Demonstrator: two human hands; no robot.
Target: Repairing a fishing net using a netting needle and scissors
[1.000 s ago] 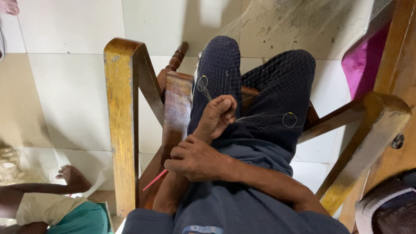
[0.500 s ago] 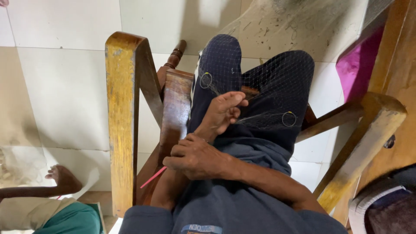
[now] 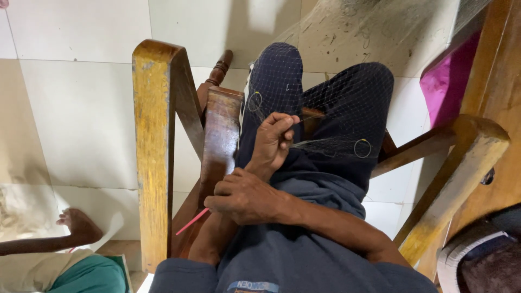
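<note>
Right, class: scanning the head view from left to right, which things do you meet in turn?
Another person's hand → yellowish wooden chair post → thin pink stick → hand pinching the net → yellow ring on the net → pink cloth.

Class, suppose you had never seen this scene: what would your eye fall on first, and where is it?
First come the two crossed hands at centre: the left hand pinches a fine dark net draped over the knees, while the right hand holds a thin pink stick pointing down-left. Next, the worn wooden chair arm stands at left, and another person's foot rests on the pale tiled floor, bottom left.
</note>
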